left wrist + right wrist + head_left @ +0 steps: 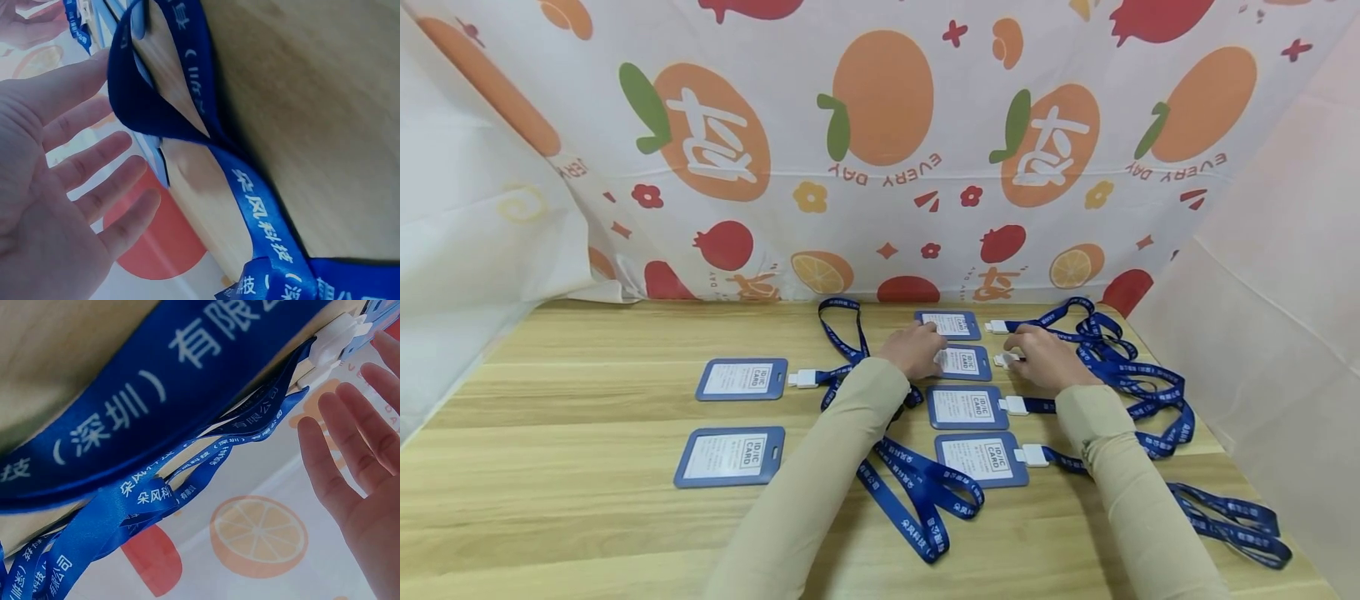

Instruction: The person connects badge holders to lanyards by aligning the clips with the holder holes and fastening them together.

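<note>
My left hand (913, 350) is at the left end of a blue ID card holder (964, 362), the second from the back in the right column. In the left wrist view its fingers (100, 178) are spread and loosely bent, beside a blue lanyard (250, 206). To the right of that holder, my right hand (1041, 357) hovers by a white lanyard clip (1006, 360), fingertips right at it and partly covering its strap. The right wrist view has these fingers (350, 437) fairly straight, near white clips (334, 340) and printed blue straps (144, 406).
Another holder (951, 325) lies behind, and two more, clipped holders (966, 407) (985, 458) lie in front. Two holders (743, 379) (730, 456) sit at left. Lanyards tangle at the right (1135, 375) and centre (925, 492) of the wooden table (550, 500). A fruit-print cloth (880, 225) hangs behind.
</note>
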Available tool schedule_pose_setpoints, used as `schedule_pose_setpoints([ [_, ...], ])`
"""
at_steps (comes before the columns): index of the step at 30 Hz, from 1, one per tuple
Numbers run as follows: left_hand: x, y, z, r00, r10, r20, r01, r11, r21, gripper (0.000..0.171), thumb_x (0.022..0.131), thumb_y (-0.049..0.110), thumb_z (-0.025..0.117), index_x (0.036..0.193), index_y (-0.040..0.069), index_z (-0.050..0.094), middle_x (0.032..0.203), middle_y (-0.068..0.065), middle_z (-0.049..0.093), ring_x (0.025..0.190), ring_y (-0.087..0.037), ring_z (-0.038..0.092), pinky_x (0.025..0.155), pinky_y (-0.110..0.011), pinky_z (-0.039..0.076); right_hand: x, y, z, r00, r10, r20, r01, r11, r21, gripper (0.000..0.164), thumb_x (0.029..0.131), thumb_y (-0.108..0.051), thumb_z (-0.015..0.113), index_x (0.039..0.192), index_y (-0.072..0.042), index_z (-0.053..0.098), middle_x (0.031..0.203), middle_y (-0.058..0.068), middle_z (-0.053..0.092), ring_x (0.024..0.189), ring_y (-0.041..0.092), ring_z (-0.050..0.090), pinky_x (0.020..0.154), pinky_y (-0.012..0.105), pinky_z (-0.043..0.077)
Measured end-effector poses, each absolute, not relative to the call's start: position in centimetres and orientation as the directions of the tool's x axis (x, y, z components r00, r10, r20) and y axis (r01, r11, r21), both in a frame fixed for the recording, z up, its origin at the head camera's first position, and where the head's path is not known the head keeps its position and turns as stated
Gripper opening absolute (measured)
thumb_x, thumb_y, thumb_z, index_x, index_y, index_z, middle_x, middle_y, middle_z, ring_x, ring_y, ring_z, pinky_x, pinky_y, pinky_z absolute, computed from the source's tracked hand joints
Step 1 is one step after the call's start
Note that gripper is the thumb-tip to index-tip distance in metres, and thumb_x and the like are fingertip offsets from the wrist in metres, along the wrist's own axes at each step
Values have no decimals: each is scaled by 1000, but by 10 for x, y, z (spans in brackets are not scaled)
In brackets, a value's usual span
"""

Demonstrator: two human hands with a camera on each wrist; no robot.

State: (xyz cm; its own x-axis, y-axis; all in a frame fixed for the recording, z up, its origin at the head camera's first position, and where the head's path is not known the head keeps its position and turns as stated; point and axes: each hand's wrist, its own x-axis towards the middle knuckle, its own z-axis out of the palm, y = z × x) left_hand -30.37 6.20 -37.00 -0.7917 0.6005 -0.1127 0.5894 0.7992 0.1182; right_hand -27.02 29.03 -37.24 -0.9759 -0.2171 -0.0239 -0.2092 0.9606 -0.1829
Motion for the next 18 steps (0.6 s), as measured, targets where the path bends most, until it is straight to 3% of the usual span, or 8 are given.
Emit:
schedule_pose_setpoints([
  [18,-311,57,-378,-770,633,-82,617,771,159,39,97,29,72,133,15,69,136,-8,59,120,-26,53,107,-37,43,-276,283,-378,-971,-234,-43,-226,965,-134,31,95,-7,71,125,0,69,131,21,61,124,39,55,105,56,45],
])
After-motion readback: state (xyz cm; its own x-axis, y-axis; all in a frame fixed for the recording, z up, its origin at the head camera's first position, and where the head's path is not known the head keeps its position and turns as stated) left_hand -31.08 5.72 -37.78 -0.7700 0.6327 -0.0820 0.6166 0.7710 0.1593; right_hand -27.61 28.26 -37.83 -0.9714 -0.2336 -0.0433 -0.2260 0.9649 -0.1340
